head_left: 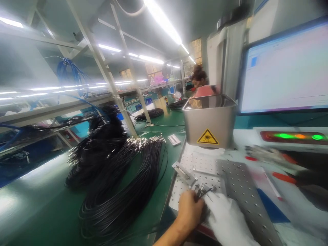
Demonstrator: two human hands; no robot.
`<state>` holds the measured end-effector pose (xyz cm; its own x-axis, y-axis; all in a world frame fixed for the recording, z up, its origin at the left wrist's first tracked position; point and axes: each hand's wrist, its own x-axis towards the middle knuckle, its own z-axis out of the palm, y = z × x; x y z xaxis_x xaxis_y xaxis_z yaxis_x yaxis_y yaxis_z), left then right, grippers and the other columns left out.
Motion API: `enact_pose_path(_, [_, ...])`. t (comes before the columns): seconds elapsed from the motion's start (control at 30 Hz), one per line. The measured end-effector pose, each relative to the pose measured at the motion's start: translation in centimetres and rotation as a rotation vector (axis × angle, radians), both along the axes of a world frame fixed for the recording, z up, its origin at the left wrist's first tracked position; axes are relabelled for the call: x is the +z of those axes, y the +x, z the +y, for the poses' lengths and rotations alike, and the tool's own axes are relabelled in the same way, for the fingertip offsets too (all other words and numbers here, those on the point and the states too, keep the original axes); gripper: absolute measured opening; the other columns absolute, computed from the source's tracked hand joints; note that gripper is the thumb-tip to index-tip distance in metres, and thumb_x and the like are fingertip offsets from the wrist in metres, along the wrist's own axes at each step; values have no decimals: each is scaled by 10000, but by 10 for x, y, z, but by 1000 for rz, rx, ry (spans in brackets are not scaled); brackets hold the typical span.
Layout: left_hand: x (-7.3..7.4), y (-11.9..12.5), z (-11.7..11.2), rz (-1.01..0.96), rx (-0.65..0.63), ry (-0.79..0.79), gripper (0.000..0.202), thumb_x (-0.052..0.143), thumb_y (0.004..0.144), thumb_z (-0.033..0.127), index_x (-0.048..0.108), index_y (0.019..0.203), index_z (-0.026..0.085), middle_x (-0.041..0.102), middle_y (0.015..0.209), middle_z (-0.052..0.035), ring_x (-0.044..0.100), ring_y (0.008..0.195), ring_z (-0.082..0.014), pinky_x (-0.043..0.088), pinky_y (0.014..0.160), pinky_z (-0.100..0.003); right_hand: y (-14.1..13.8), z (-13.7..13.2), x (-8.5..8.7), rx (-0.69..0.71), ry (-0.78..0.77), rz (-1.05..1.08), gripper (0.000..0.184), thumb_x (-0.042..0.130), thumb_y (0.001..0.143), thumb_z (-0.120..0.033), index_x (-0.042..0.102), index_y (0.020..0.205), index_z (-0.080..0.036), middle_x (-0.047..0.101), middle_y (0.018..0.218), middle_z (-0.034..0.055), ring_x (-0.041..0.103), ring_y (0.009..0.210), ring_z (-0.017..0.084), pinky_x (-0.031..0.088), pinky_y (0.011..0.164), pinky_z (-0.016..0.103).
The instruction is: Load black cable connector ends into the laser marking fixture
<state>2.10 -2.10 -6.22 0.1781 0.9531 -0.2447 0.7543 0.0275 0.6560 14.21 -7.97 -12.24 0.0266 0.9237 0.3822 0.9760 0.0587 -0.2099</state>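
My bare left hand [189, 206] is closed around a small bunch of black cables with metal-tipped ends [202, 190], which stick up past the fingers. Against it on the right is my right hand [228, 217] in a white glove, its fingers bent in at the cable ends; blur hides exactly what they pinch. Both hands are over the front of a perforated metal plate [175, 196]. Just beyond the fingers, a small metal fixture [185, 175] is fixed to this plate.
Large bundles of black cable [123, 201] cover the green table [51, 208] at left. Behind the plate stands a metal box with a laser warning label [208, 137]. A monitor [284, 68], an indicator strip [294, 137] and blurred red-handled tools [284, 176] are at right. A person [202, 85] sits farther back.
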Motion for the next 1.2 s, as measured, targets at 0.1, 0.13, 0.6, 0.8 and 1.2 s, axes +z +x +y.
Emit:
enact_pose_path(0.1, [4, -5, 2, -65, 11, 47, 277, 543, 778, 208, 361, 568, 204, 417, 590, 42, 368, 622, -118, 210, 604, -281, -1, 0, 3, -22, -34, -15, 485, 537, 719, -52, 667, 1141, -253, 608, 1017, 53, 538, 802, 243, 480, 746, 384])
enact_pose_path(0.13, [5, -7, 3, -77, 24, 63, 284, 537, 801, 231, 365, 577, 203, 424, 595, 41, 371, 625, -119, 211, 604, -280, 0, 0, 3, -21, -45, -22, 490, 533, 717, -49, 667, 1136, -262, 609, 1023, 49, 544, 808, 246, 487, 751, 392])
enact_pose_path(0.6, [16, -37, -13, 222, -75, 147, 146, 524, 833, 245, 623, 741, 188, 705, 839, -63, 596, 779, -176, 271, 657, -299, 2, -1, -12, 13, 93, -132, 523, 445, 736, -46, 689, 1131, -286, 601, 1228, 81, 604, 1017, 262, 535, 811, 383])
enact_pose_path(0.8, [28, -32, -17, 412, -163, 79, 264, 448, 844, 220, 709, 864, 184, 721, 1005, -154, 666, 957, -294, 335, 700, -343, 4, 0, -12, 50, 70, -130, 532, 427, 735, -34, 689, 1137, -265, 607, 1235, 82, 586, 1090, 262, 527, 859, 411])
enact_pose_path(1.2, [20, -36, -12, 333, -111, 38, 267, 505, 802, 221, 746, 904, 167, 732, 972, -167, 673, 968, -303, 394, 739, -336, 13, 5, -15, 113, 84, -79, 506, 425, 787, -102, 668, 1201, -259, 623, 1230, 67, 614, 996, 226, 528, 826, 364])
